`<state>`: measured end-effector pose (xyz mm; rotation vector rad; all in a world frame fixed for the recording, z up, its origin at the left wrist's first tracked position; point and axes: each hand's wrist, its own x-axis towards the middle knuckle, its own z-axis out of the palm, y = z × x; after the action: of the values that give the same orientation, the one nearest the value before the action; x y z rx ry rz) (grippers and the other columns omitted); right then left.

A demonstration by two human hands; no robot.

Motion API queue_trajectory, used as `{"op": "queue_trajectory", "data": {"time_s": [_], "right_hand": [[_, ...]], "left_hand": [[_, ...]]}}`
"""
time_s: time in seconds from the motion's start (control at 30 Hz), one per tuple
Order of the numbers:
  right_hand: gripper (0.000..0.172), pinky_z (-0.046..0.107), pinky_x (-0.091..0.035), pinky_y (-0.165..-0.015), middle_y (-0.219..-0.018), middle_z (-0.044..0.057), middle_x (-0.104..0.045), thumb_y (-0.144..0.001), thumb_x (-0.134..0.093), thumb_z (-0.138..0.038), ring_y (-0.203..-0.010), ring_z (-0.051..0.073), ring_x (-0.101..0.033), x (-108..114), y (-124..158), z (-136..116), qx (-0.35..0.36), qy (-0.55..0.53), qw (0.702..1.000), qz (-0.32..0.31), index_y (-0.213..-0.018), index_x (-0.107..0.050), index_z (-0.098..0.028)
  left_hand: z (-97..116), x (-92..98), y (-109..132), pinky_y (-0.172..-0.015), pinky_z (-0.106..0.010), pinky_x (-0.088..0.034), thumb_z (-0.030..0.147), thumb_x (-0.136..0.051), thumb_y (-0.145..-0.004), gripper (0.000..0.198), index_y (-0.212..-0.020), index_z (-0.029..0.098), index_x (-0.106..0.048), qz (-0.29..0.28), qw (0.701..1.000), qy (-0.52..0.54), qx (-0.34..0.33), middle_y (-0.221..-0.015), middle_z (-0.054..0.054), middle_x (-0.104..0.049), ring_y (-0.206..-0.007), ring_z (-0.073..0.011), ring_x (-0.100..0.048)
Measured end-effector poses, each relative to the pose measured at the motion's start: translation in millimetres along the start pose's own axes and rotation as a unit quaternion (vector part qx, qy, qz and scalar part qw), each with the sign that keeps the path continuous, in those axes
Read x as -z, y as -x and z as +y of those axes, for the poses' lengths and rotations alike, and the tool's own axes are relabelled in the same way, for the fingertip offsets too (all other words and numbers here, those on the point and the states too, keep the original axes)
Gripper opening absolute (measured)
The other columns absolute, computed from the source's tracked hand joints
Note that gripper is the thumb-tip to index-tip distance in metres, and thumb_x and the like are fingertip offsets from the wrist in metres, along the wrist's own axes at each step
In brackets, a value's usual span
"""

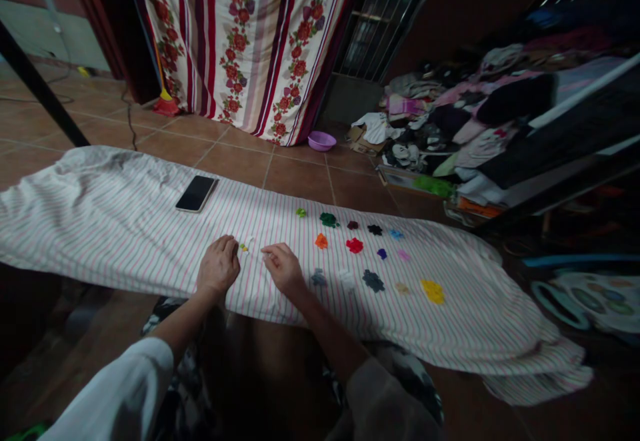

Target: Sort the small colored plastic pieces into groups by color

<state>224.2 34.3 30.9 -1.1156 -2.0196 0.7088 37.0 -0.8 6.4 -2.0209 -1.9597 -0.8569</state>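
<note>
On a striped cloth, a few tiny yellow, green and white pieces lie between my two hands. My left hand rests on the cloth just left of them, its fingers curled together and the tips hidden. To their right, my right hand is closed in a pinch; whatever is between thumb and finger is too small to name. Small pieces sorted by colour form several piles to the right, among them an orange pile, a red pile, a dark grey pile and a yellow pile.
A phone lies on the cloth to the left, beyond my left hand. Past the cloth are a floral curtain, a purple basin and a red broom on the tiled floor. Heaped clothes fill the back right.
</note>
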Motion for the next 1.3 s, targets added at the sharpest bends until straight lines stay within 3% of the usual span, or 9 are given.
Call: {"op": "queue_trajectory", "data": {"time_s": [0.23, 0.47, 0.7, 0.93, 1.3], "right_hand": [[0.020, 0.027, -0.046, -0.074, -0.099, 0.002, -0.065, -0.087, -0.061, -0.036, -0.089, 0.016, -0.062, -36, -21, -32, -0.092, 0.171, 0.980, -0.046, -0.104, -0.065, -0.025], [0.010, 0.025, -0.040, -0.069, -0.089, 0.000, -0.065, -0.089, -0.058, -0.033, -0.084, 0.015, -0.061, -49, -21, -32, -0.075, 0.249, 0.965, -0.013, -0.093, -0.064, -0.026], [0.010, 0.024, -0.040, -0.071, -0.095, 0.000, -0.067, -0.091, -0.056, -0.029, -0.089, 0.015, -0.062, -52, -17, -26, -0.060, 0.233, 0.970, 0.025, -0.096, -0.064, -0.026], [0.021, 0.026, -0.045, -0.077, -0.099, -0.001, -0.068, -0.091, -0.055, -0.026, -0.095, 0.016, -0.064, -53, -16, -17, -0.070, 0.167, 0.983, 0.043, -0.111, -0.060, -0.026], [0.025, 0.026, -0.046, -0.086, -0.103, 0.002, -0.068, -0.095, -0.040, -0.019, -0.099, 0.015, -0.062, -50, -16, -16, -0.081, 0.143, 0.983, 0.076, -0.104, -0.064, -0.023]], "left_hand": [[3, 4.3, -1, -0.108, -0.048, -0.036, 0.016, -0.046, -0.085, 0.020, -0.097, 0.016, -0.062, 0.013, 1.000, -0.027, -0.005, -0.109, -0.012, -0.068, -0.113, -0.0276, -0.058], [4, 3.8, -2, -0.103, -0.045, -0.042, 0.015, -0.046, -0.084, 0.020, -0.095, 0.016, -0.062, -0.008, 1.000, -0.010, 0.014, -0.110, -0.013, -0.067, -0.114, -0.0280, -0.058], [4, 3.7, -1, -0.099, -0.044, -0.045, 0.013, -0.047, -0.083, 0.020, -0.096, 0.015, -0.062, -0.003, 1.000, -0.012, 0.009, -0.111, -0.014, -0.067, -0.114, -0.0291, -0.057], [6, 6.4, -2, -0.097, -0.045, -0.047, 0.013, -0.047, -0.083, 0.020, -0.096, 0.016, -0.062, -0.007, 1.000, -0.011, 0.012, -0.111, -0.014, -0.067, -0.115, -0.0292, -0.057], [3, 2.7, 1, -0.099, -0.045, -0.045, 0.014, -0.045, -0.083, 0.022, -0.098, 0.017, -0.061, 0.000, 1.000, -0.017, 0.001, -0.111, -0.014, -0.067, -0.114, -0.0292, -0.058]]}}
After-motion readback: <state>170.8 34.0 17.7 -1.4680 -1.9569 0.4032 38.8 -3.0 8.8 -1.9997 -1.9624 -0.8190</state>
